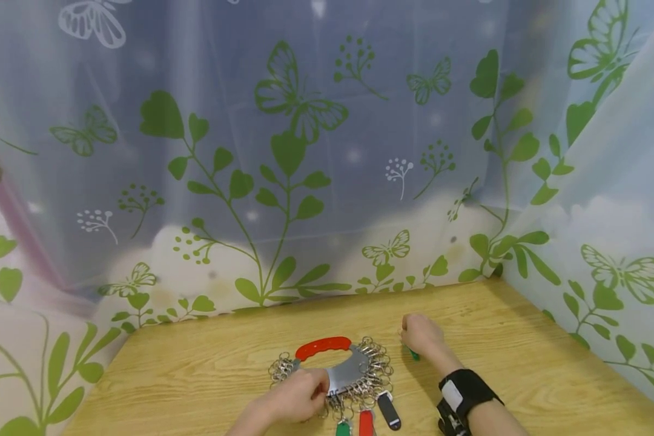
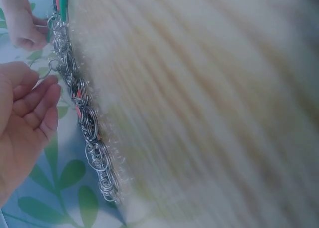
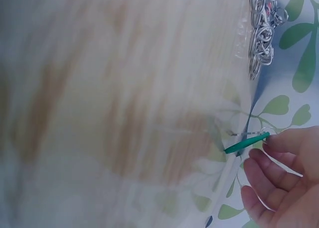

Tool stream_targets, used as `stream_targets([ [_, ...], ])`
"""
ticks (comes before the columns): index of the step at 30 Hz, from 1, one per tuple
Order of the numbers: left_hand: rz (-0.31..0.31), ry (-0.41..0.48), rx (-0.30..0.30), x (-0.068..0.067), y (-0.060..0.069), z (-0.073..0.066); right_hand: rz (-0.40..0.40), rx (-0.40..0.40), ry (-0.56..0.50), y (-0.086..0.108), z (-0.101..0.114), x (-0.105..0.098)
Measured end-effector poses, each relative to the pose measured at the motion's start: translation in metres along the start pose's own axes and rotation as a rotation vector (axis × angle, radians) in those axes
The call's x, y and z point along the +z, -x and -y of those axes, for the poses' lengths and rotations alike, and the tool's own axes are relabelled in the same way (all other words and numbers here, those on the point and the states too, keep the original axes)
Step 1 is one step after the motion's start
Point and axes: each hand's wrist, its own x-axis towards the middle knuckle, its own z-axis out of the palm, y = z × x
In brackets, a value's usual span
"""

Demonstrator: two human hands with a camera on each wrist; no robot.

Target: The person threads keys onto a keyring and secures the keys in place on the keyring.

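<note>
A large key holder with a red handle [image 1: 323,346] and a grey metal plate [image 1: 350,370] lies on the table, its edge crowded with metal rings [image 1: 378,363]. My left hand [image 1: 301,395] is at its near edge; in the left wrist view, the left thumb and finger [image 2: 25,73] pinch a thin metal ring [image 2: 49,70]. Off to the right of the holder, my right hand [image 1: 422,336] is raised a little over the table. Its thumb and forefinger pinch a green key tag [image 3: 246,142] by the ring end, and a small metal piece [image 3: 244,134] hangs beside the tag.
Key tags hang from the holder's near side: a green one [image 1: 343,429], a red one [image 1: 366,422] and a black one [image 1: 389,412]. The wooden table [image 1: 207,357] meets a patterned curtain [image 1: 316,242] at the back and right. A black wrist strap [image 1: 469,390] is on my right arm.
</note>
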Motion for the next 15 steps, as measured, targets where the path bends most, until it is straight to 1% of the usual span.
stream_targets([
  [2, -0.010, -0.001, 0.000, 0.0004, -0.0001, 0.0006, -0.006, -0.011, -0.001, 0.0004, 0.0008, 0.0003],
  [6, -0.034, -0.046, 0.014, 0.0010, -0.0002, 0.0010, -0.028, -0.041, 0.024, 0.0011, 0.0029, 0.0007],
  [11, -0.030, -0.050, 0.025, -0.0001, -0.0014, 0.0007, -0.073, -0.093, 0.060, 0.0025, 0.0028, 0.0014],
  [15, -0.039, -0.056, 0.034, -0.0001, -0.0029, 0.0018, -0.095, -0.104, 0.067, 0.0022, 0.0017, 0.0025],
])
